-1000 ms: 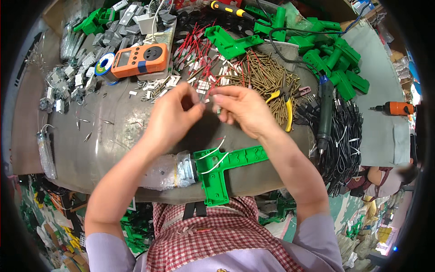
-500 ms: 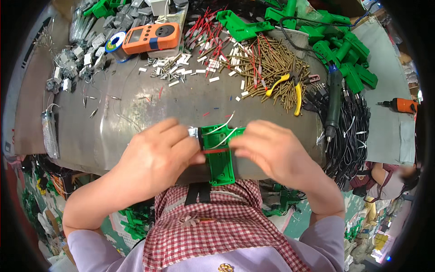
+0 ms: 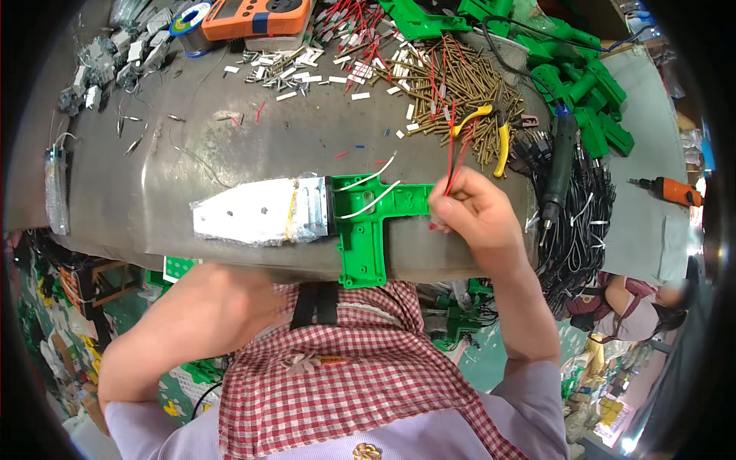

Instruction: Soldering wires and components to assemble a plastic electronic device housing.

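A green pistol-shaped plastic housing half (image 3: 363, 253) lies open side up at the table's front edge, its handle pointing toward me. Two white wires (image 3: 371, 201) curve out of it. A silver, film-wrapped flat part (image 3: 253, 211) with a yellow band joins its left end at a black collar. My right hand (image 3: 477, 213), fingers pinched just at the housing's right end, grips thin red and black wires (image 3: 454, 165) that stick up from it. My left hand (image 3: 238, 303) is blurred by motion below the table edge, near my lap; its fingers cannot be made out.
Brass-coloured screws (image 3: 468, 84) lie heaped at the back, with yellow-handled pliers (image 3: 502, 146) on them. An orange multimeter (image 3: 253, 19) and solder spool (image 3: 190, 31) stand back left. To the right are an electric screwdriver (image 3: 560, 165), black cables (image 3: 586, 222) and green housings (image 3: 598, 92).
My left hand has let go of the housing and moved down toward my lap. My right hand has moved off to the right, now with red and black wires sticking up from it.
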Tool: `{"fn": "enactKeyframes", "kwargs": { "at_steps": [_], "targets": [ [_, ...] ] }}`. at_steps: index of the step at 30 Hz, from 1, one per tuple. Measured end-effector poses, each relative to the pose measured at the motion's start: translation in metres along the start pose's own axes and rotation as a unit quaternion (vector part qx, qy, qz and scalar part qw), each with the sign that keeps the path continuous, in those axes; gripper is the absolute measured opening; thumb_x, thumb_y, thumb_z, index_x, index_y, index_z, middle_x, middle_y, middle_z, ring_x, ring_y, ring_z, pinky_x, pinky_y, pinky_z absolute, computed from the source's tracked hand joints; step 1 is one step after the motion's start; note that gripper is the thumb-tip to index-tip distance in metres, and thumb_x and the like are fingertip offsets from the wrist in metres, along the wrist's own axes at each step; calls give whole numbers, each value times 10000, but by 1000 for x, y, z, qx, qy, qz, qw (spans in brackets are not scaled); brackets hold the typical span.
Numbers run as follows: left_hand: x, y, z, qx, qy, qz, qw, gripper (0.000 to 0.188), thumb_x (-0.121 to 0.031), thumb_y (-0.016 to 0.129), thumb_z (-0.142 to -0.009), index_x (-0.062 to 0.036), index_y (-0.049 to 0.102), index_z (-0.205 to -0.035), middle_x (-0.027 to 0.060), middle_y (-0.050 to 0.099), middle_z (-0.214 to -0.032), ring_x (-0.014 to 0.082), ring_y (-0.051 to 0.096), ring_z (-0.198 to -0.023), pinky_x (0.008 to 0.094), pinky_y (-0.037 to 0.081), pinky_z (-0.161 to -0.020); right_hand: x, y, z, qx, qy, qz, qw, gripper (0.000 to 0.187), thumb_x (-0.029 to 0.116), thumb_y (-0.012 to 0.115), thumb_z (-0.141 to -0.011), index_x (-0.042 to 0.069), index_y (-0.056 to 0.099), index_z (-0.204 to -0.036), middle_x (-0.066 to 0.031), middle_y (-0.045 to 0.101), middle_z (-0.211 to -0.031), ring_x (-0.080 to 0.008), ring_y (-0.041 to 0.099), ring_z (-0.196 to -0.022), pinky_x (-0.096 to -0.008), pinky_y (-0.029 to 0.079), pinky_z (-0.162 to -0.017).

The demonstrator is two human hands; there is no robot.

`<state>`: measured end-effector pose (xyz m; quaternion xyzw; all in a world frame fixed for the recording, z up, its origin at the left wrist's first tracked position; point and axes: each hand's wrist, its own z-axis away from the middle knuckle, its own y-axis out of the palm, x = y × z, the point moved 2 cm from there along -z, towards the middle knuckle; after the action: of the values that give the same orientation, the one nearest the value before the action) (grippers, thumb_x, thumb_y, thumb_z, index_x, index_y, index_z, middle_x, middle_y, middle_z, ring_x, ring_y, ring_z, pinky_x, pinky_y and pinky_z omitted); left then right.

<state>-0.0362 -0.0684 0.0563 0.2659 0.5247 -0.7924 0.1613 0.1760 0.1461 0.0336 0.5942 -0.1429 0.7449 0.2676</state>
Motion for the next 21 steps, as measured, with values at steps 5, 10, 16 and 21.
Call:
{"fn": "enactKeyframes", "kwargs": {
  "at_steps": [5, 10, 16, 21],
  "targets": [
    [-10, -1, -83, -417, 39, -69, 905, 218, -108, 721, -721, -32, 620, -898, 130, 588, -1031, 323, 551, -968, 395, 458, -807, -2, 14, -14, -23, 27, 34, 999, 138, 35, 627, -878, -27, 580, -992, -42, 618, -909, -102, 579, -797, -259, 483, -732],
    [25, 14, -91, -421, 51, 235, 875, 84, -71, 633, -813, -4, 617, -862, 117, 606, -1022, 290, 567, -957, 365, 452, -830, -1, 25, -17, -23, -53, 292, 955, 116, 4, 674, -807, -4, 636, -916, -49, 629, -871, -137, 602, -776, -274, 491, -702],
    [32, 15, -83, -420, 57, 280, 861, 79, -36, 605, -858, 1, 648, -913, 101, 605, -1052, 177, 587, -946, 276, 466, -798, -4, 50, -29, -12, -195, 461, 866, 152, 46, 725, -719, 36, 617, -826, -84, 552, -779, -267, 590, -751, -345, 470, -650],
    [33, 15, -84, -421, 62, 291, 857, 82, -32, 611, -852, -5, 649, -918, 91, 612, -1040, 156, 598, -892, 256, 477, -728, -2, 57, -31, 24, -167, 545, 821, 169, 39, 680, -729, 44, 533, -812, -107, 524, -759, -318, 570, -752, -401, 448, -648]
  ]
}}
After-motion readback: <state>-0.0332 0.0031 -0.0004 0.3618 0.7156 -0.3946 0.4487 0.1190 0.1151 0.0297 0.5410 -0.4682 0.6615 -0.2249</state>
